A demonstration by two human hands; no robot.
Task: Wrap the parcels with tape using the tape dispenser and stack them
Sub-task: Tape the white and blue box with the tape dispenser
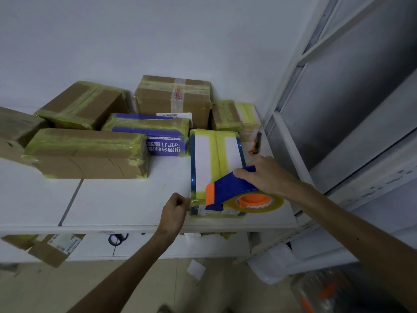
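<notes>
A white parcel with blue edges and yellowish tape strips lies on the white shelf near its front right. My right hand grips the handle of the blue and orange tape dispenser, which rests on the parcel's near end with its clear tape roll hanging off the right side. My left hand has its fingers curled at the parcel's near left corner, pinching what looks like the tape end there.
Several taped brown parcels and a purple printed one crowd the shelf's back and left. An orange and black cutter lies by the right edge. A metal window frame rises on the right. Boxes and a tape roll sit below.
</notes>
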